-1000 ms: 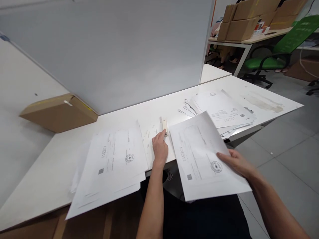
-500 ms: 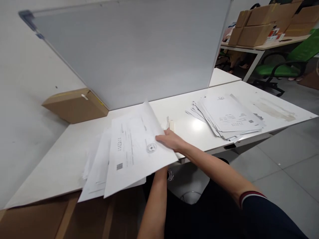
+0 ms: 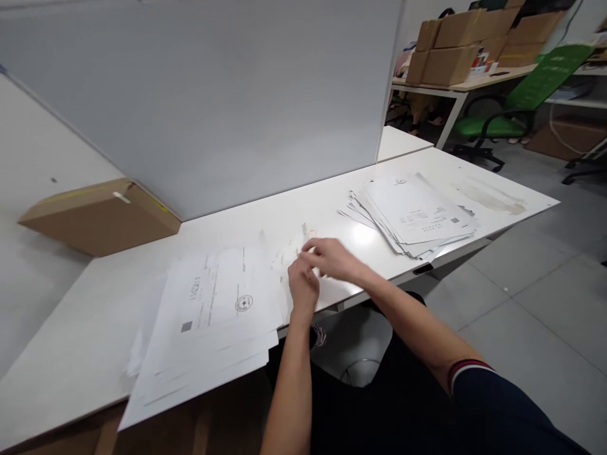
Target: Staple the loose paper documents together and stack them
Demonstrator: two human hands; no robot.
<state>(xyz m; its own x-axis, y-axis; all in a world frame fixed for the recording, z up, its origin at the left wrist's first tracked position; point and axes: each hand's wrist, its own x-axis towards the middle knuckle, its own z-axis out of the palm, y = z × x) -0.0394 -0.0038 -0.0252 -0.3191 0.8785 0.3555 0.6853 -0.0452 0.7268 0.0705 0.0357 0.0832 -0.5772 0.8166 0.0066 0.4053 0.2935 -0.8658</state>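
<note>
The white desk (image 3: 104, 303) bears fanned white sheets (image 3: 213, 316), black-printed and round-stamped, overhanging its front edge; another pile (image 3: 408, 208) lies right. Between, right hand (image 3: 328, 259) and left hand (image 3: 303, 284) curl close, grasp hidden, beside a cream object (image 3: 312, 234).

The right hand (image 3: 334, 259) is blurred and partly covers the left hand (image 3: 303, 285); contact between their fingers (image 3: 313, 244) cannot be determined. The pale block (image 3: 312, 234) is mostly hidden behind the right hand. Print on the left stack (image 3: 213, 316) and right stack (image 3: 403, 205) is illegible. The top edge crops the whiteboard (image 3: 227, 107).
</note>
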